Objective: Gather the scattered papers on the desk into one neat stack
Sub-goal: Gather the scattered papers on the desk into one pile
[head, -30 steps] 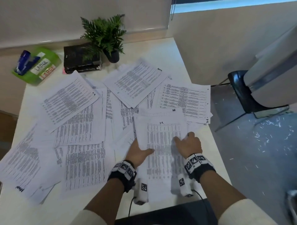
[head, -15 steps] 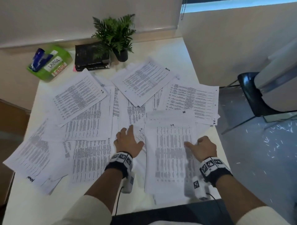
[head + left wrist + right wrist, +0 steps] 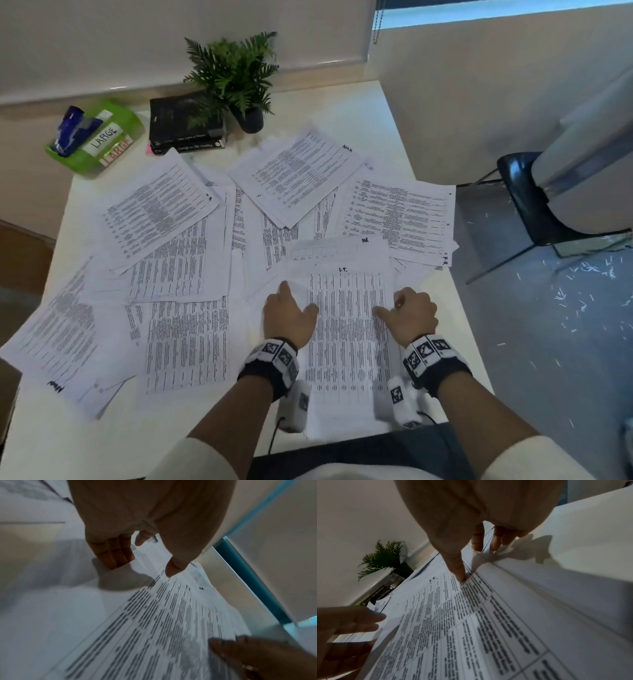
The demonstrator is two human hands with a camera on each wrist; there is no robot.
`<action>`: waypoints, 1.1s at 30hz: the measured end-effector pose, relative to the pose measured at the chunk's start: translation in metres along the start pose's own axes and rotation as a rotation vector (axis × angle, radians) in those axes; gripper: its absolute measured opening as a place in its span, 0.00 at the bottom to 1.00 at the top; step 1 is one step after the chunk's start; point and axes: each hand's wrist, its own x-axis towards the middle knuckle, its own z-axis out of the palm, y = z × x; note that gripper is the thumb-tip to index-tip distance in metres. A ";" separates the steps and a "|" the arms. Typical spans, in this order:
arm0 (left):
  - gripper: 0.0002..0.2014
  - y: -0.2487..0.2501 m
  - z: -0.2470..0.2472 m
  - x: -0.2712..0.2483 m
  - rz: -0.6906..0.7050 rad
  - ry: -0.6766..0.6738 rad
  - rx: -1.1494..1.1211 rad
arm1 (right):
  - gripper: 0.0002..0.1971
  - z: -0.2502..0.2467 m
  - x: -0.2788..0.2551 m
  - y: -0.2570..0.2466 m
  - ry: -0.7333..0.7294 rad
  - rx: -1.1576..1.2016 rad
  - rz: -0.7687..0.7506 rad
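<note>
The desk is covered almost edge to edge with printed papers, fanned out and overlapping at all angles, so most of the gathering is yet to do. Nearest the person lies the start of a pile, a table-printed sheet marked "I.T." on top of a few others whose edges stick out above and to the right.

To do this step well, I would square that pile first: press inward from both long edges, tap the sheets flush, and only then pull in the next nearest sheet, sliding it flat rather than lifting it by a corner, which could crease it. The sheets at the far right overhang the desk edge and could slip off if dragged carelessly.

Both forearms reach forward side by side, wrists low over the pile. The left hand sits at the pile's left edge, thumb laid on top of the sheet and fingers curled at and under the edge, pinching it. The right hand mirrors it on the right edge: thumb tip pressed onto the print, fingers bent down round the side of the pile.
</note>
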 end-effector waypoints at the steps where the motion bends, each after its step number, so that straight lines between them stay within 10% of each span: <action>1: 0.42 0.005 -0.001 0.001 -0.050 -0.005 -0.066 | 0.20 -0.001 -0.001 -0.003 0.000 -0.051 0.008; 13: 0.43 0.022 -0.006 0.001 -0.148 -0.047 -0.181 | 0.15 -0.014 0.002 0.002 -0.097 0.167 -0.136; 16: 0.44 0.022 -0.004 -0.002 -0.140 -0.067 -0.273 | 0.36 -0.012 0.003 0.008 -0.177 0.210 -0.116; 22: 0.35 0.014 -0.013 0.002 -0.193 -0.036 -0.378 | 0.14 -0.029 0.009 0.020 -0.193 0.414 -0.196; 33: 0.19 -0.002 -0.019 0.016 -0.102 -0.061 -0.296 | 0.18 -0.064 0.028 0.036 0.001 0.471 -0.159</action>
